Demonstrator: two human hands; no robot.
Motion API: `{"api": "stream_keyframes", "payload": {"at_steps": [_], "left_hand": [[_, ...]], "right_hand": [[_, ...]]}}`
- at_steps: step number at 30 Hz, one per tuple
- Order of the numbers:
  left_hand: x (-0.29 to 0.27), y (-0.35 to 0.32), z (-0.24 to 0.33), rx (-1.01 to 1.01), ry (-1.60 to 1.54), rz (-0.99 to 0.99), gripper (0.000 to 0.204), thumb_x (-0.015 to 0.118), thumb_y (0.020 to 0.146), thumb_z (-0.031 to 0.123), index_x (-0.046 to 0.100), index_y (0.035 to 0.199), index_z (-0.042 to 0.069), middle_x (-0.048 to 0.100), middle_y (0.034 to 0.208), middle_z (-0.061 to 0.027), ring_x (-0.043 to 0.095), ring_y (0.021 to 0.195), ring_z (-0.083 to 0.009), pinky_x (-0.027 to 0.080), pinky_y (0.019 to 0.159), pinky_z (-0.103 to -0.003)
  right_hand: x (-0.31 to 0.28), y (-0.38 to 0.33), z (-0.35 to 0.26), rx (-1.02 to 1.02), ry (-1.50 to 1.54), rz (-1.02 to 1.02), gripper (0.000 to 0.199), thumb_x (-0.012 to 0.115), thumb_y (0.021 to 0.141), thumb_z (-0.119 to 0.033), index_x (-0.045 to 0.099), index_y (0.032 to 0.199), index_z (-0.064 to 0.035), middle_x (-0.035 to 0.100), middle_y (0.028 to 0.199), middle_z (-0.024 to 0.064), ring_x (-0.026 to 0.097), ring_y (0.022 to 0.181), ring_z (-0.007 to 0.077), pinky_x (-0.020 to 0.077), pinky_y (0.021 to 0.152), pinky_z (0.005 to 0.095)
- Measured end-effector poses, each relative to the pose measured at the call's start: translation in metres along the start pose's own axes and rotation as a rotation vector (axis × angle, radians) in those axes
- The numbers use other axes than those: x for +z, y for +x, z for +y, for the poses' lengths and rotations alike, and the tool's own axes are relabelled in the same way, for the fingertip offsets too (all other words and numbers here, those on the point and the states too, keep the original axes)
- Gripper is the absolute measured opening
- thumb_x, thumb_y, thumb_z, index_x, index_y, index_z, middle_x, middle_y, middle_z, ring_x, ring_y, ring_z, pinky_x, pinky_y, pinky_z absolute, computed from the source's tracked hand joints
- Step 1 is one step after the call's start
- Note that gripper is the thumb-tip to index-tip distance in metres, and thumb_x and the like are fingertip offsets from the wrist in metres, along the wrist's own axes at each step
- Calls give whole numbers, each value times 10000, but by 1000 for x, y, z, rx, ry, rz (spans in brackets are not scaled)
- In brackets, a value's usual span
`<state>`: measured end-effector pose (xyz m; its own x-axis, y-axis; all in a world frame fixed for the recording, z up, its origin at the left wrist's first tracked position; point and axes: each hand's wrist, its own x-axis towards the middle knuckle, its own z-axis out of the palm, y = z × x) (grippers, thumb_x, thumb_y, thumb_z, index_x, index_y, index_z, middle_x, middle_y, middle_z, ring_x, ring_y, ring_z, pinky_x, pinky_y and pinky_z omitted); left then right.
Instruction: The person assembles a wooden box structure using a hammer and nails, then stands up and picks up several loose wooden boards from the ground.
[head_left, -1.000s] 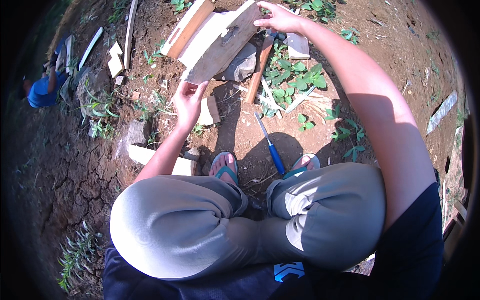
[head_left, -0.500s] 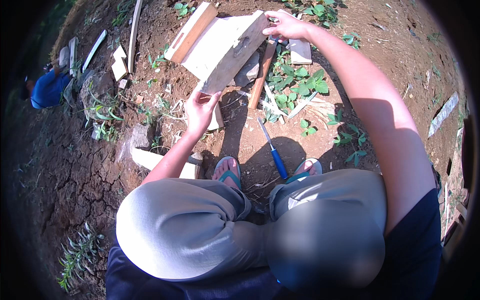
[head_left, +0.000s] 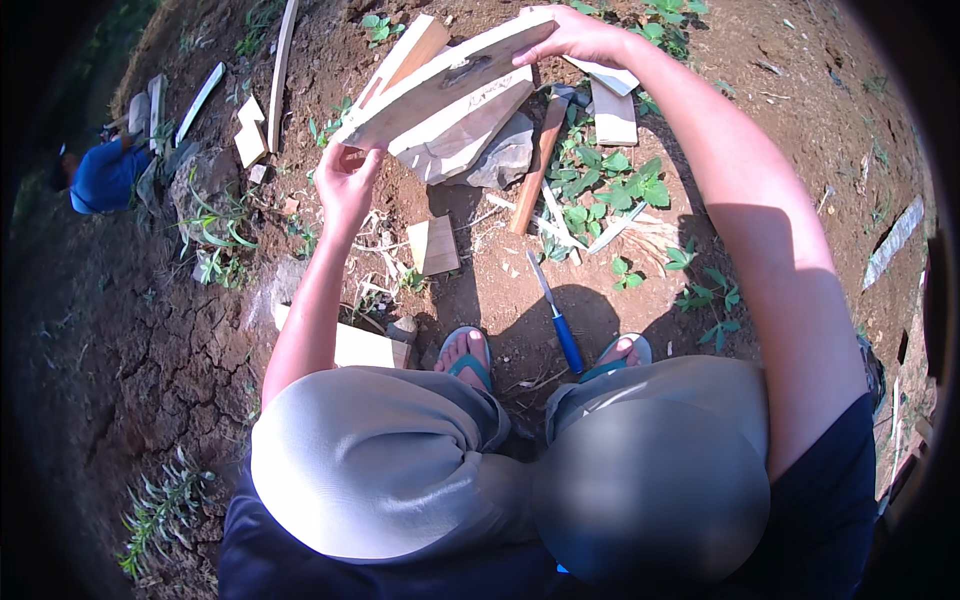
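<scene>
I squat on bare earth and hold a long pale wooden board (head_left: 440,85) between both hands, tilted up to the right. My left hand (head_left: 345,185) grips its lower left end. My right hand (head_left: 575,35) holds its upper right end. Under the board lie another pale slab (head_left: 470,130) and a grey stone (head_left: 505,155). A blue-handled chisel (head_left: 555,315) lies on the ground between my sandalled feet (head_left: 465,355).
Wood offcuts lie around: a small square block (head_left: 432,245), a reddish stick (head_left: 535,165), a pale block (head_left: 365,348) by my left knee, strips (head_left: 280,70) at the back left. Green plants (head_left: 610,190) grow on the right. A blue object (head_left: 105,175) sits far left.
Both hands have lifted the board's ends and turned it, so it now hangs clear above the slab and stone. My left hand rose from beside the small block to the board's lower end.
</scene>
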<state>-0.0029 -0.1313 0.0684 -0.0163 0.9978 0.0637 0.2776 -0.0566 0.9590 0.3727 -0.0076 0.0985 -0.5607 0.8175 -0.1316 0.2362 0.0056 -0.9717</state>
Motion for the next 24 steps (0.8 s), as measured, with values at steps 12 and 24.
{"api": "stream_keyframes", "payload": {"at_steps": [12,24], "left_hand": [[-17,82,-27,-117,543,-116,819,888,771,346,507,1425,34,645,1301,-185,648,1155,-270,528,991,-402],[-3,88,11,-98,694,-149,488,844,790,258,660,1186,39,738,1078,-176,720,990,-259,545,880,-398]], "right_hand": [[-26,-33,25,192,89,307,494,823,864,-277,583,1242,-68,684,1076,3,660,954,78,565,780,284],[-48,-52,8,-74,-62,469,567,855,841,-250,579,1286,-32,706,1105,61,666,1001,121,559,881,306]]}}
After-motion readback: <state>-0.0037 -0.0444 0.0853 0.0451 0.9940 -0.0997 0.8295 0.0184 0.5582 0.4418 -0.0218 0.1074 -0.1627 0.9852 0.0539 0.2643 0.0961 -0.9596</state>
